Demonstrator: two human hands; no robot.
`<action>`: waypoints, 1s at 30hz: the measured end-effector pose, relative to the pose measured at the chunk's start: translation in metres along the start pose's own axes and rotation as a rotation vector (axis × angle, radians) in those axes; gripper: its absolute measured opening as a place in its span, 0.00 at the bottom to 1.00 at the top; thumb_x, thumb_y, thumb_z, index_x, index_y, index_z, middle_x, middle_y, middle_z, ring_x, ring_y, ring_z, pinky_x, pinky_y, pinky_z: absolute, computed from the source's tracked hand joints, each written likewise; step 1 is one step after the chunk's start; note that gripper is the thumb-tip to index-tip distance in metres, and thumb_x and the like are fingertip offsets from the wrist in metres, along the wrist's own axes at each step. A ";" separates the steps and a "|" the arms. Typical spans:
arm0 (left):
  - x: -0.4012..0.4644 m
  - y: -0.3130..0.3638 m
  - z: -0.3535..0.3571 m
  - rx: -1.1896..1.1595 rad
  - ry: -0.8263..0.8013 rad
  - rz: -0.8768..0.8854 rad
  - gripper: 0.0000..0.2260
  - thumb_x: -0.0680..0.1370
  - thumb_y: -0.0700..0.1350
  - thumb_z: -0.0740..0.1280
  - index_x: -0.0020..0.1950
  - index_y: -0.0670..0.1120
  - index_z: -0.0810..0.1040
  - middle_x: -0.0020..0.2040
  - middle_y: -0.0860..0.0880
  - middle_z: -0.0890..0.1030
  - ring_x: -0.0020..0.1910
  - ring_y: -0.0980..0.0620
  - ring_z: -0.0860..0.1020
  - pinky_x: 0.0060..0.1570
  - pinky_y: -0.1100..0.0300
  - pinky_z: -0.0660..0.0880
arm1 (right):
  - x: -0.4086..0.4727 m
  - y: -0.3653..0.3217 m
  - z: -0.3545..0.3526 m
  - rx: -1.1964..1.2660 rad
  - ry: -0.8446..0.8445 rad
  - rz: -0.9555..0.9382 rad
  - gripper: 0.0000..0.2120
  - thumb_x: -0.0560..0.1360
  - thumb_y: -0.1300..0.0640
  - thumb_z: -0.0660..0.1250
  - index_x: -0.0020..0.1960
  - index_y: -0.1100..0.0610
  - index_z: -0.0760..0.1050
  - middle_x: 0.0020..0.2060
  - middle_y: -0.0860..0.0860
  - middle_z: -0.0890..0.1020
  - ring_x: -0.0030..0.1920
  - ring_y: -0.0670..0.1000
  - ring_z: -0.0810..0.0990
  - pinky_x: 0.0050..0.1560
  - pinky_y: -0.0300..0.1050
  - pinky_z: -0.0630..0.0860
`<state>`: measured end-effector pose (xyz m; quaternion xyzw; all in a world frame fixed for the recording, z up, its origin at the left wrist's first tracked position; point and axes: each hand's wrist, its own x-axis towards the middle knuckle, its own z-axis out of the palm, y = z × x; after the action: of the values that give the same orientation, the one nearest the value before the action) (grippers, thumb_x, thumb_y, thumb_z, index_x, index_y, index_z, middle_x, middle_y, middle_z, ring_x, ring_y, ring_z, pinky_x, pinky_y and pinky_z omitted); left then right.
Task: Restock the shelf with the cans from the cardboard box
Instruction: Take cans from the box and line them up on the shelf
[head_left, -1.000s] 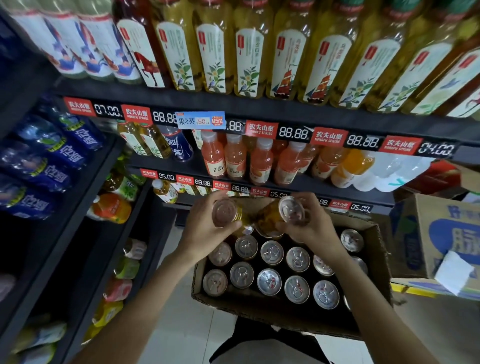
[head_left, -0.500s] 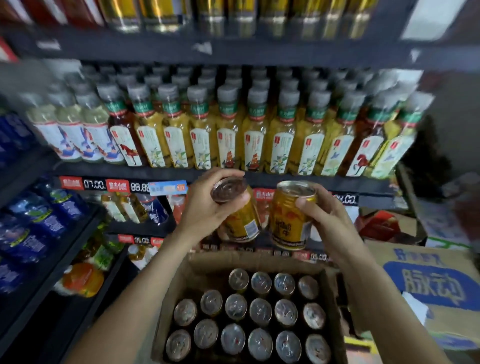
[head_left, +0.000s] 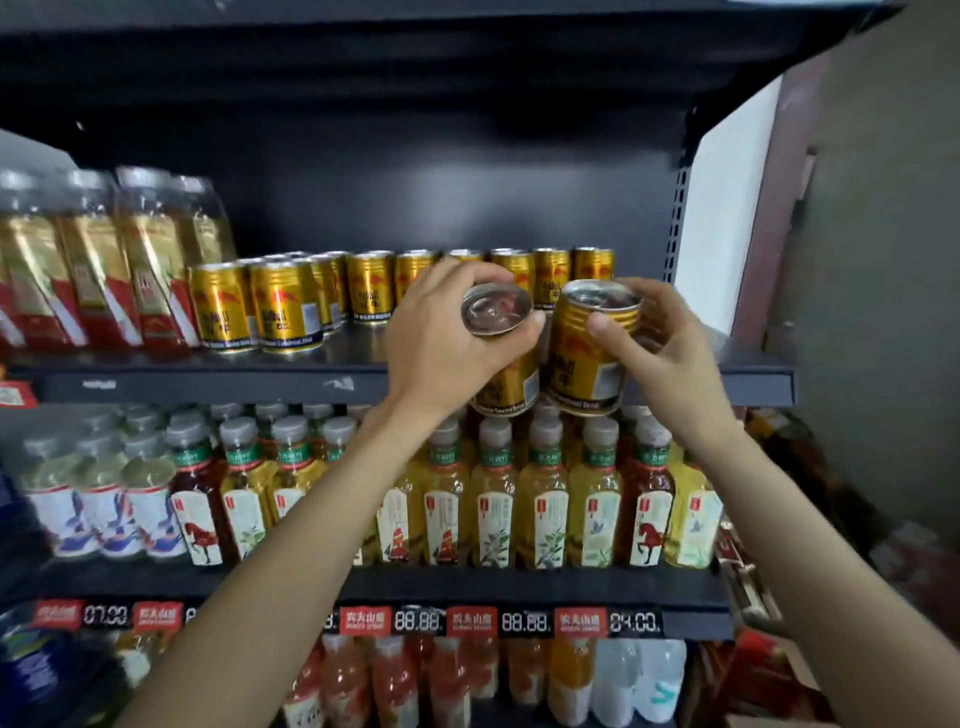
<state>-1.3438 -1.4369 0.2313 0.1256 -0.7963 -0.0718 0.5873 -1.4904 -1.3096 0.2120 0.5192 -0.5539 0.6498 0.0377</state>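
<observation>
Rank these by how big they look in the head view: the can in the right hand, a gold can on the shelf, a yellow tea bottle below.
1. Yellow tea bottle.
2. Can in the right hand, enlarged by nearness.
3. Gold can on the shelf, farther back; probably the same true size as the held can.

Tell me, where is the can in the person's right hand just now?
In the head view, the gold can sits right of centre, gripped by the right hand at the top shelf's front edge, beside the left hand's can.

head cam | worn on the head | faces forward at shelf (head_left: 363, 382) | close, arm's reach | single view
</observation>
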 end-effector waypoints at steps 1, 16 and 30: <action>0.009 -0.001 0.008 0.019 0.017 0.011 0.20 0.68 0.64 0.65 0.50 0.51 0.79 0.48 0.54 0.79 0.49 0.56 0.76 0.44 0.62 0.72 | 0.010 0.001 -0.001 -0.018 0.029 -0.031 0.28 0.67 0.41 0.68 0.62 0.53 0.70 0.50 0.42 0.80 0.51 0.40 0.79 0.53 0.38 0.77; 0.066 -0.030 0.112 0.043 -0.119 -0.225 0.21 0.71 0.64 0.65 0.57 0.52 0.78 0.57 0.53 0.80 0.57 0.53 0.77 0.51 0.59 0.73 | 0.092 0.066 -0.026 -0.204 -0.044 0.105 0.35 0.69 0.38 0.65 0.69 0.56 0.67 0.59 0.52 0.77 0.59 0.51 0.78 0.58 0.46 0.76; 0.049 -0.048 0.076 0.152 -0.371 0.037 0.34 0.66 0.56 0.75 0.69 0.55 0.67 0.70 0.53 0.64 0.70 0.52 0.60 0.66 0.52 0.62 | 0.081 0.075 -0.038 -0.947 -0.090 -0.251 0.36 0.70 0.48 0.72 0.73 0.53 0.60 0.71 0.54 0.65 0.68 0.57 0.67 0.62 0.52 0.73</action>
<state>-1.4240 -1.4992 0.2414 0.1395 -0.8961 -0.0229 0.4208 -1.5985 -1.3518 0.2254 0.5354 -0.7228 0.2938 0.3235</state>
